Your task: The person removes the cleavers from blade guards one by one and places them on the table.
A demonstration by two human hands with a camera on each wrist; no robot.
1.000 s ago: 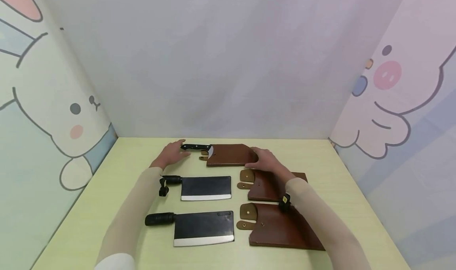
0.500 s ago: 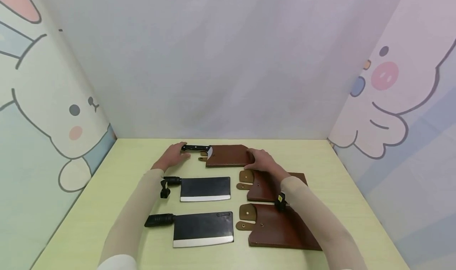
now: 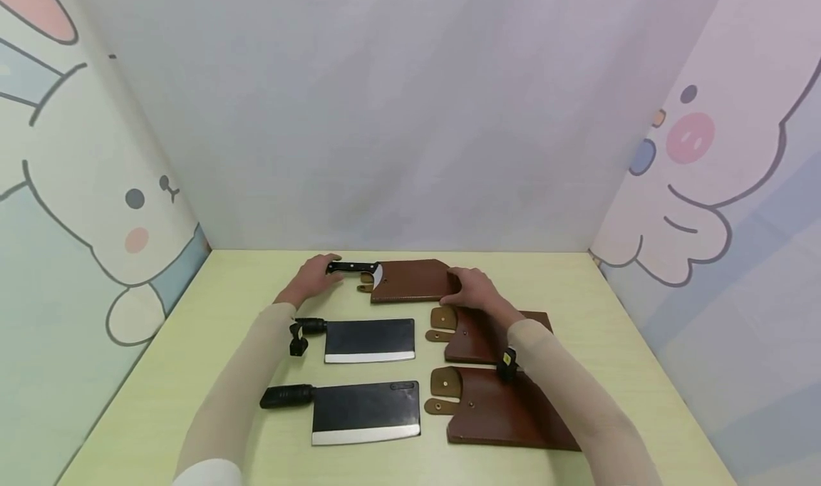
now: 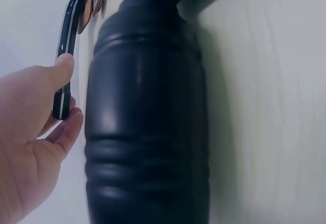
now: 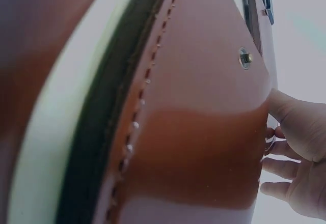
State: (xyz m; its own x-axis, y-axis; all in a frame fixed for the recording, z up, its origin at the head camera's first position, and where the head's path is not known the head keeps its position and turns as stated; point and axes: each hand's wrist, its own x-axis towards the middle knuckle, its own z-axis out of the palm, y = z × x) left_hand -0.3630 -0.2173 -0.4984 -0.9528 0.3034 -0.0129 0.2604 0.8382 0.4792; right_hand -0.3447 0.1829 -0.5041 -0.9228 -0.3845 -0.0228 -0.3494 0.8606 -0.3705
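Note:
At the back of the table, a knife with a black riveted handle (image 3: 353, 266) has its blade mostly inside a brown leather sheath (image 3: 410, 283); a strip of blade shows at the mouth. My left hand (image 3: 313, 278) pinches the handle's butt end, thumb on one side and fingers on the other in the left wrist view. With my right hand (image 3: 474, 290) I hold the sheath's closed right end between thumb and fingers. In the right wrist view, the sheath's stitched edge and metal stud (image 5: 246, 58) fill the foreground, and the right hand (image 5: 305, 158) sits at its far edge.
Two cleavers with black handles lie nearer me, one at mid-table (image 3: 370, 340) and one in front (image 3: 367, 411). To their right lie two brown sheaths, the middle one (image 3: 471, 343) and the front one (image 3: 494, 418), partly under my right forearm. A pale curtain (image 3: 398, 151) backs the table.
Over the last second my right hand and wrist have shifted slightly left along the sheath's end. My left hand stays at the handle, and the cleavers and other sheaths keep their places.

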